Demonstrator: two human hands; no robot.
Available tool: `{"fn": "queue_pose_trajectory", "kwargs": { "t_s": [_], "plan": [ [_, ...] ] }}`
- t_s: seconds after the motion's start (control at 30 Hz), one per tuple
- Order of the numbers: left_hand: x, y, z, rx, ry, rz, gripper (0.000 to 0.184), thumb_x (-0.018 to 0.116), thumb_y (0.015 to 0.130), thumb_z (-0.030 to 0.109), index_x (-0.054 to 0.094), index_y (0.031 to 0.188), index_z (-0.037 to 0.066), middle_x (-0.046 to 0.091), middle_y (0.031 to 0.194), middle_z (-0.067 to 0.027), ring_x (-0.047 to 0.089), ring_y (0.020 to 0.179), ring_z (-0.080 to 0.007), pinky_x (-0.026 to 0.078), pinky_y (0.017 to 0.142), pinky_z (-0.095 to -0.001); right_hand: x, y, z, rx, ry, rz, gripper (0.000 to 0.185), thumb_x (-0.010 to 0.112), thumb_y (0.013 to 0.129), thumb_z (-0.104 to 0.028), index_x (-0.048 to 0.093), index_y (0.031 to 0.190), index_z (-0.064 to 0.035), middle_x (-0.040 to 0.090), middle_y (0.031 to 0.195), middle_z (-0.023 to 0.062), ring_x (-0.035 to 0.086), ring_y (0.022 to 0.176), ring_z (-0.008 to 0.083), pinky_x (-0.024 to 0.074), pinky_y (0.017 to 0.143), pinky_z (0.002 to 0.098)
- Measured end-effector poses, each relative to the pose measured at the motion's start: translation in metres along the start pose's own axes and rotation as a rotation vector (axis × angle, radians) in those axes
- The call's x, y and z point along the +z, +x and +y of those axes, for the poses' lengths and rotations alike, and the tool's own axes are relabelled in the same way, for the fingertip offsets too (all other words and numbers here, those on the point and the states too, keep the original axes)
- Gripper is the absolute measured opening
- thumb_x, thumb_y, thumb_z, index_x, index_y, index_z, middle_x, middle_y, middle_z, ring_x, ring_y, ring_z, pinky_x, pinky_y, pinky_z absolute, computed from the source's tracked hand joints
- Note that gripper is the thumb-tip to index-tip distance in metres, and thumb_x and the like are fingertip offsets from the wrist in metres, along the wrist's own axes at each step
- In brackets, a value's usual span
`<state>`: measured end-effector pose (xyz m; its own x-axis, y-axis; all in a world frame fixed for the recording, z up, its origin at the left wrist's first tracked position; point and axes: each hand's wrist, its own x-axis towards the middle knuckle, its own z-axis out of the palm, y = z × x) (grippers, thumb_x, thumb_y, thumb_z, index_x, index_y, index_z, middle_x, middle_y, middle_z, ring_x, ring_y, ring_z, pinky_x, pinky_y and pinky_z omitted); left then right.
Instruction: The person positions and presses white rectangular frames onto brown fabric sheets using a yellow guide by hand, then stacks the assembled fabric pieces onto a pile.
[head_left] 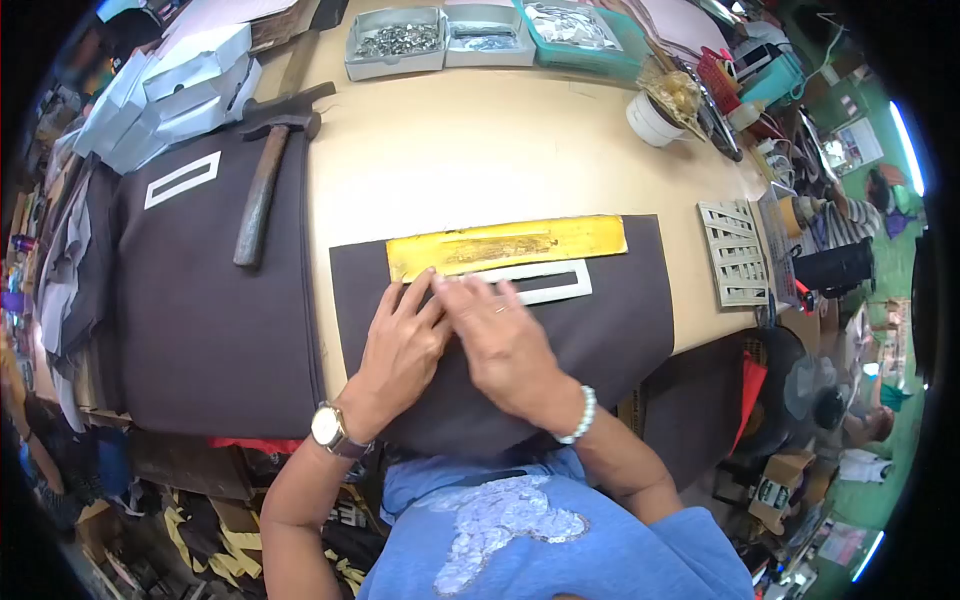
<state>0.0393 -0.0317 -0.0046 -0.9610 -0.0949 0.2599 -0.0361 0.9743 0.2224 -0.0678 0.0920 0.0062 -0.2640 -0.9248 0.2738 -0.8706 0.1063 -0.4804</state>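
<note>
A dark fabric panel [630, 310] lies on the table in front of me. Across its upper part is a worn yellow strip [590, 237] with dark stains along its middle. Just below the strip, a white rectangular frame [575, 291] with a long slot rests on the fabric, its left end covered by my fingers. My left hand [405, 338] lies with fingers stretched, the tips at the strip's lower left edge. My right hand [500, 345], slightly blurred, is laid flat over the frame's left part, its fingertips close to the left hand's.
To the left, a stack of dark panels [210, 320] bears another white frame [182, 180] and a hammer [262, 195]. Boxes of small metal parts [398, 42] line the back. A white tub [652, 122] and a slotted cream plate [733, 255] stand at right.
</note>
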Motion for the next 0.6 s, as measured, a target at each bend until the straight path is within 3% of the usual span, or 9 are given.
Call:
{"fn": "queue_pose_trajectory", "kwargs": {
  "t_s": [0.03, 0.17, 0.33, 0.6],
  "plan": [
    [0.0, -0.002, -0.001, -0.018, -0.006, -0.014, 0.033, 0.057, 0.077, 0.006, 0.066, 0.109, 0.005, 0.058, 0.121, -0.0108, 0.047, 0.12, -0.0321, 0.035, 0.1, -0.0488, 0.009, -0.002, -0.001, 0.042, 0.01, -0.005, 0.058, 0.047, 0.084, -0.004, 0.034, 0.141, -0.0005, 0.056, 0.123, 0.0192, 0.052, 0.117, 0.0349, 0.033, 0.103, 0.0536],
    [-0.004, -0.001, -0.001, -0.03, 0.029, -0.065, 0.038, 0.056, 0.077, 0.004, 0.064, 0.114, 0.006, 0.056, 0.126, -0.0101, 0.042, 0.127, -0.0329, 0.028, 0.103, -0.0577, 0.01, -0.008, 0.01, 0.168, -0.026, -0.013, 0.06, 0.046, 0.085, -0.002, 0.03, 0.142, -0.0001, 0.055, 0.126, 0.0173, 0.054, 0.117, 0.0275, 0.0326, 0.102, 0.0554],
    [-0.01, 0.0, 0.001, -0.064, 0.015, -0.137, 0.048, 0.055, 0.072, -0.003, 0.063, 0.118, 0.009, 0.054, 0.13, -0.0089, 0.04, 0.128, -0.0334, 0.023, 0.106, -0.0603, 0.0, -0.017, 0.028, 0.215, -0.232, 0.011, 0.058, 0.043, 0.086, -0.001, 0.029, 0.142, 0.0011, 0.055, 0.128, 0.015, 0.054, 0.118, 0.0218, 0.0323, 0.102, 0.0552],
    [-0.007, -0.004, 0.0, -0.042, 0.023, -0.121, 0.05, 0.055, 0.071, -0.003, 0.062, 0.119, 0.009, 0.051, 0.133, -0.0102, 0.035, 0.132, -0.0335, 0.022, 0.107, -0.0612, -0.039, -0.043, 0.077, 0.457, -0.382, 0.164, 0.051, 0.04, 0.09, -0.003, 0.031, 0.141, 0.0018, 0.065, 0.115, 0.0108, 0.061, 0.109, 0.0262, 0.0299, 0.104, 0.0573]
  ]
}}
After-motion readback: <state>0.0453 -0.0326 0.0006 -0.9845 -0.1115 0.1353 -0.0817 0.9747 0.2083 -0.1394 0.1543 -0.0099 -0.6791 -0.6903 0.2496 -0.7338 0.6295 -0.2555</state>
